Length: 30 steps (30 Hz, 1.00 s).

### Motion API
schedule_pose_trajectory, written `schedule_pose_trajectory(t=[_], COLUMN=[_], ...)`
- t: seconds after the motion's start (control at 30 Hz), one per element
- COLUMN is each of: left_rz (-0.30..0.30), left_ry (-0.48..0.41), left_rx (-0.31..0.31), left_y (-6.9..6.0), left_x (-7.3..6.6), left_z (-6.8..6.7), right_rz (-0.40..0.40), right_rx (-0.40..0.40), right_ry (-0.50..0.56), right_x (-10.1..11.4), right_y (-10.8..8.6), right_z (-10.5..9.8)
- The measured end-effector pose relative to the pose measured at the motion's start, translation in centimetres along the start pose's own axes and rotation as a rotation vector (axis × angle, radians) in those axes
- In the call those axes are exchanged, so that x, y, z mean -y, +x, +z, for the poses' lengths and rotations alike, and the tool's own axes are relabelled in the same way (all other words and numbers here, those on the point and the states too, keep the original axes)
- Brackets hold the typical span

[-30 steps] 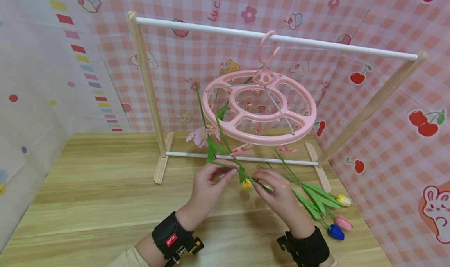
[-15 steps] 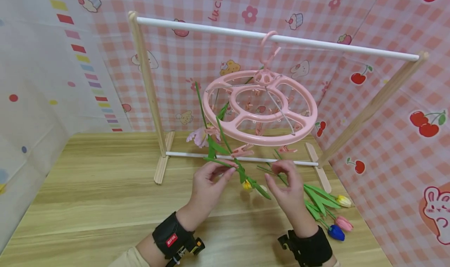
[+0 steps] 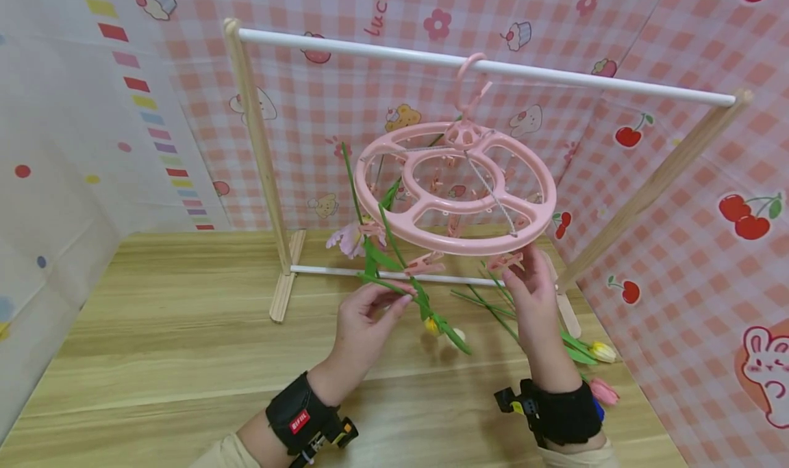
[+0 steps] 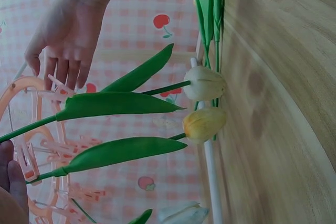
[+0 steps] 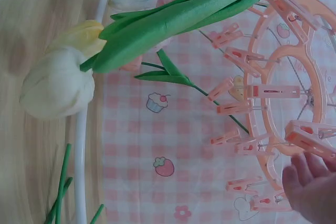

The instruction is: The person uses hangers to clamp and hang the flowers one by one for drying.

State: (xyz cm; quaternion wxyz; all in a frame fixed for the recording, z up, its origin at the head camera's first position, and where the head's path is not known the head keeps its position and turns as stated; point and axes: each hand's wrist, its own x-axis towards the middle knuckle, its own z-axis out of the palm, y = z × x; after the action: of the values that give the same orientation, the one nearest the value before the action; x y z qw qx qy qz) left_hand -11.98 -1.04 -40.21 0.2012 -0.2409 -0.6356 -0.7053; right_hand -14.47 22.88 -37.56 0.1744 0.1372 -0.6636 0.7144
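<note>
My left hand (image 3: 365, 327) pinches the green stem of a white artificial tulip (image 4: 203, 84), whose bloom hangs low at the right of the left wrist view. Beside it hangs a yellow tulip (image 4: 206, 124), its stem by a pink clip (image 3: 425, 264) at the front of the round pink hanger (image 3: 459, 247). My right hand (image 3: 535, 303) is at another pink clip (image 3: 504, 262) on the hanger's front right. Its fingers (image 5: 304, 169) reach just under that clip, fairly straight; whether they touch it is unclear.
The hanger hooks over the white bar (image 3: 370, 51) of a wooden-legged rack. A pale purple flower (image 3: 348, 240) hangs from its left side. On the table at right lie yellow (image 3: 602, 352), pink (image 3: 604, 390) and blue tulips, partly behind my right arm.
My right hand has let go of the tulip beside my left hand and moved right and up to the hanger's front-right clip. The left hand has stayed in place, holding the stem.
</note>
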Motion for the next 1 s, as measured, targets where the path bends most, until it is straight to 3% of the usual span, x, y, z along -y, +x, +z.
schedule_pose_trajectory(t=[0.13,0.4,0.73,1.0], left_rz=[-0.001,-0.018,-0.008,0.008], left_ry=[0.011,-0.015,-0.020,-0.023], left_rx=[0.003,0.000,0.000,-0.005], left_y=[-0.10,-0.13,-0.17,-0.17], left_x=[0.00,-0.09,0.11,0.10], left_z=[0.06,0.07,0.10,0.20], right_rz=[0.027,-0.071,-0.178,-0.115], right_rx=[0.046,0.028,0.118,0.073], right_ry=[0.012,0.095,0.137,0.162], right_x=[0.02,-0.49,-0.52,-0.25], right_y=[-0.11,-0.09,-0.14,-0.28], right_z=[-0.01,0.08,-0.10,-0.12])
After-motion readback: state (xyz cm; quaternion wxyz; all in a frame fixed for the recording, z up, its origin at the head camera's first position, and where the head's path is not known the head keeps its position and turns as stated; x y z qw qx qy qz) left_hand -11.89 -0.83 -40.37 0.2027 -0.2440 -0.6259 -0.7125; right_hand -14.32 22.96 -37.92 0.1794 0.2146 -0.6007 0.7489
